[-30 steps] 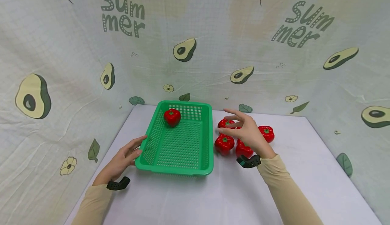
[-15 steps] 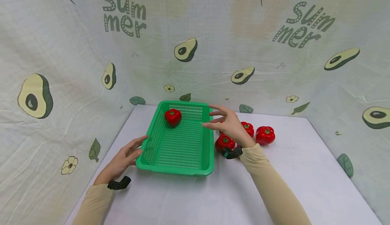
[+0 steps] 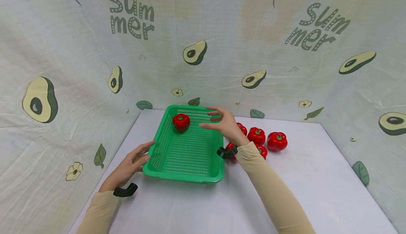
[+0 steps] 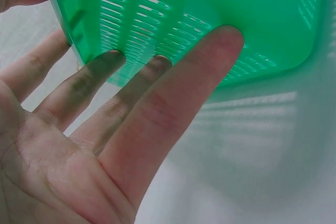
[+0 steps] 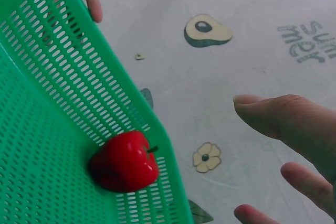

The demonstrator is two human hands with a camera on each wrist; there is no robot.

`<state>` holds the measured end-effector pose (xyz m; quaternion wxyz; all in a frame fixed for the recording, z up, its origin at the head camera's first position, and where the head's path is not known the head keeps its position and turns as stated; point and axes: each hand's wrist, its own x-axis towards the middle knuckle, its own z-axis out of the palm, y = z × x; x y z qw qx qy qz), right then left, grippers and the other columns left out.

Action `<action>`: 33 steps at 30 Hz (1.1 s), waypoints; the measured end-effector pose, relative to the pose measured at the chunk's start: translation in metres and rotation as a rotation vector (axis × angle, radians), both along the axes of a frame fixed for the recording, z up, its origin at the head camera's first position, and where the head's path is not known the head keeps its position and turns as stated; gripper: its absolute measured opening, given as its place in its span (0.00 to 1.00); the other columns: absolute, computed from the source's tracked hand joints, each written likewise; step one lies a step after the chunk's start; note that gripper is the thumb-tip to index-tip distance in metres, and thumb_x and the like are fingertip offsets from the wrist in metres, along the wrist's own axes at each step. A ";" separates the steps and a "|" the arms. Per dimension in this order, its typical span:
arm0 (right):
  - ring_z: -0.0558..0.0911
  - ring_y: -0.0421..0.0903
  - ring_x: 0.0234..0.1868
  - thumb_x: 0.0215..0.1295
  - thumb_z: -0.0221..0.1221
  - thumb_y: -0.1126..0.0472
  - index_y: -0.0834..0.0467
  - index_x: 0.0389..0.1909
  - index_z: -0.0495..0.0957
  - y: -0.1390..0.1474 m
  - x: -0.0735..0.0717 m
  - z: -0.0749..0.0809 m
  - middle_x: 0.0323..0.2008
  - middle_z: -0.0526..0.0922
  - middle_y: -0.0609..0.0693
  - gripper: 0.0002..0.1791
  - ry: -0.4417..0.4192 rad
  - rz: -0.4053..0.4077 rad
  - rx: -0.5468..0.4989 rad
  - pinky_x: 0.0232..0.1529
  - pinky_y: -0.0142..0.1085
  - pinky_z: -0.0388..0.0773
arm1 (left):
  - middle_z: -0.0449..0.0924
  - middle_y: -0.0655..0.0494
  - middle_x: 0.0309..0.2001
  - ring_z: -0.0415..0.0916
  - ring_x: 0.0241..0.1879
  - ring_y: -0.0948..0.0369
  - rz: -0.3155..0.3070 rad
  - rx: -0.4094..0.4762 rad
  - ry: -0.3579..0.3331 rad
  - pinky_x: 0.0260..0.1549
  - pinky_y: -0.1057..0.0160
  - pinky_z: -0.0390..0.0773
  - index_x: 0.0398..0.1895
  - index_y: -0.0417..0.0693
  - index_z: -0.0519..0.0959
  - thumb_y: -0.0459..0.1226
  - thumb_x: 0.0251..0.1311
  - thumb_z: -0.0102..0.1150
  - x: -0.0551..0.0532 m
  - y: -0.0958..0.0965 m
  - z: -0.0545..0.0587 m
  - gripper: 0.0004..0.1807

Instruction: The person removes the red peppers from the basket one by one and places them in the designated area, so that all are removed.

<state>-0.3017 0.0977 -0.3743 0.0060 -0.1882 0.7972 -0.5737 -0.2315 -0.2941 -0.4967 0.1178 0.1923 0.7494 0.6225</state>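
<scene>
In the head view a green plastic basket (image 3: pixel 182 176) stands on the table, with one red bell pepper (image 3: pixel 181 122) in its far left corner. My left hand (image 3: pixel 128 167) is at the basket's left side. The left wrist view shows its fingers (image 4: pixel 157 108) extended, their tips against the slotted outer wall (image 4: pixel 273 30). Over the basket's right rim hovers my right hand (image 3: pixel 223 123), fingers spread and holding nothing. The same pepper (image 5: pixel 126 162) appears in the right wrist view, apart from the right fingers (image 5: pixel 286 116).
Several more red bell peppers lie right of the basket, one of them (image 3: pixel 277 141) farthest right. My right forearm (image 3: pixel 269 184) partly covers this group. A printed cloth (image 3: pixel 222 50) hangs behind the white table (image 3: pixel 317 177) and along its sides.
My right hand has moved left from above the loose peppers to over the basket's right rim, uncovering peppers behind it. My left hand and the basket stay in place.
</scene>
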 end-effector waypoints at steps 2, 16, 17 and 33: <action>0.75 0.63 0.60 0.54 0.75 0.53 0.49 0.68 0.72 -0.004 -0.004 -0.002 0.62 0.74 0.61 0.39 0.001 0.000 -0.005 0.51 0.54 0.77 | 0.50 0.46 0.77 0.69 0.64 0.57 -0.003 0.002 0.004 0.43 0.46 0.79 0.78 0.59 0.56 0.37 0.77 0.46 0.000 0.000 -0.001 0.29; 0.72 0.68 0.61 0.55 0.74 0.58 0.48 0.69 0.71 -0.034 -0.032 -0.021 0.65 0.68 0.66 0.39 -0.087 0.047 -0.110 0.50 0.54 0.78 | 0.51 0.47 0.77 0.70 0.63 0.59 0.016 -0.008 0.008 0.43 0.47 0.80 0.78 0.62 0.57 0.38 0.77 0.47 -0.001 -0.001 -0.003 0.29; 0.73 0.67 0.61 0.55 0.74 0.58 0.49 0.69 0.70 -0.036 -0.034 -0.022 0.65 0.68 0.66 0.40 -0.097 0.048 -0.109 0.50 0.53 0.78 | 0.51 0.46 0.77 0.70 0.63 0.58 0.015 -0.005 0.008 0.43 0.46 0.80 0.78 0.62 0.57 0.37 0.77 0.47 -0.001 -0.001 -0.003 0.29; 0.76 0.57 0.57 0.58 0.73 0.57 0.52 0.70 0.69 -0.064 -0.058 -0.042 0.66 0.66 0.64 0.39 -0.184 0.019 -0.068 0.47 0.53 0.80 | 0.51 0.47 0.77 0.71 0.62 0.56 0.009 0.002 -0.002 0.43 0.46 0.80 0.78 0.61 0.56 0.37 0.77 0.46 0.000 0.001 -0.002 0.29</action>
